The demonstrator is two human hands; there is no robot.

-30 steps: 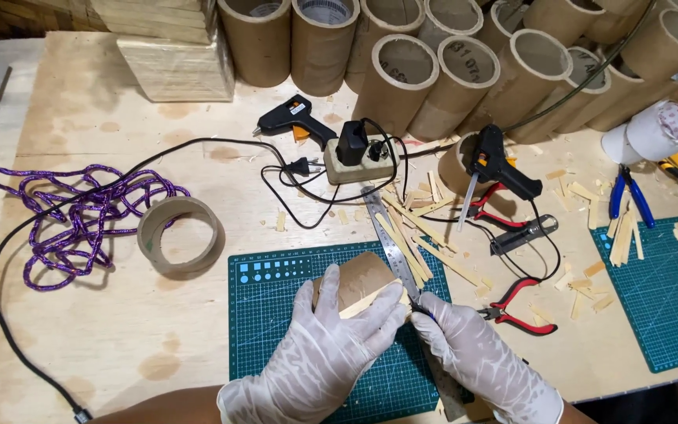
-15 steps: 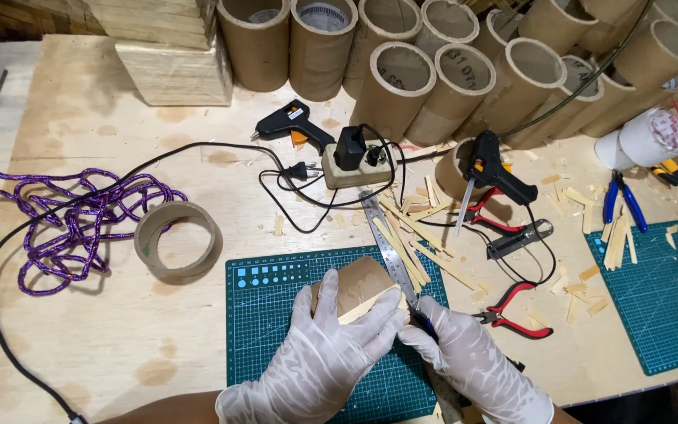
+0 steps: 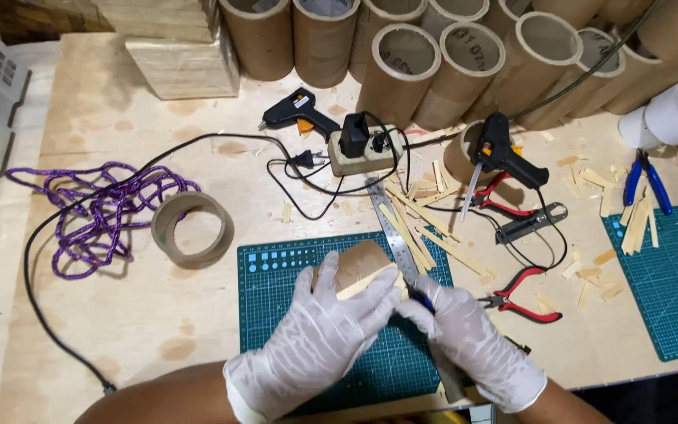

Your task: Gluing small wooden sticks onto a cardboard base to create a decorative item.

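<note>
Both my hands wear thin white gloves. My left hand (image 3: pixel 323 334) presses down on a brown cardboard piece (image 3: pixel 359 261) and a thin wooden stick (image 3: pixel 370 283) lying across it, on a green cutting mat (image 3: pixel 276 275). My right hand (image 3: pixel 472 341) grips a blue-handled tool (image 3: pixel 421 300) whose tip meets the stick's end; the blade is hidden by my fingers. A steel ruler (image 3: pixel 390 228) runs diagonally from the power strip down to my right hand.
Several wooden strips (image 3: pixel 425 224) litter the bench. A tape roll (image 3: pixel 192 228), purple rope (image 3: pixel 96 212), two black glue guns (image 3: pixel 300 118) (image 3: pixel 504 149), a power strip (image 3: pixel 362 149), red pliers (image 3: pixel 523 294), blue pliers (image 3: pixel 645 184), cardboard tubes (image 3: pixel 410 63) and a second mat (image 3: pixel 668 275) surround the work.
My hands stay on the cardboard and stick with only slight shifts; the view has drifted a little.
</note>
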